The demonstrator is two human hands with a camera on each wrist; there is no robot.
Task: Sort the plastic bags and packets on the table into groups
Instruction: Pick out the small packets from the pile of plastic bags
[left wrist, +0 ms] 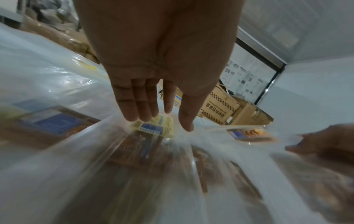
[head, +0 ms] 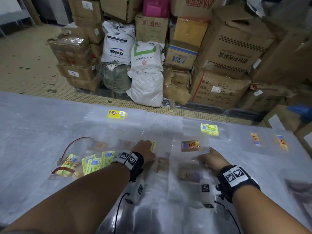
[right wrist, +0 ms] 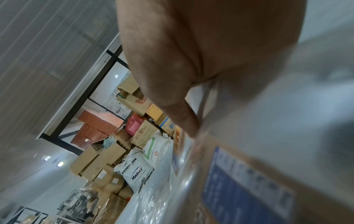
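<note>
Pinching a clear bag's [head: 190, 156] near edge, right hand [head: 213, 159]; left hand [head: 144, 151] flat, fingers straight.
Its orange label [head: 190, 145] lies just beyond the right fingertips.

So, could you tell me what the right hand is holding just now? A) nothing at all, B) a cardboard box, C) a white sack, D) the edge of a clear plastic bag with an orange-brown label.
D: the right hand pinches the near edge of the clear plastic bag with the orange-brown label, lying flat on the table.
</note>
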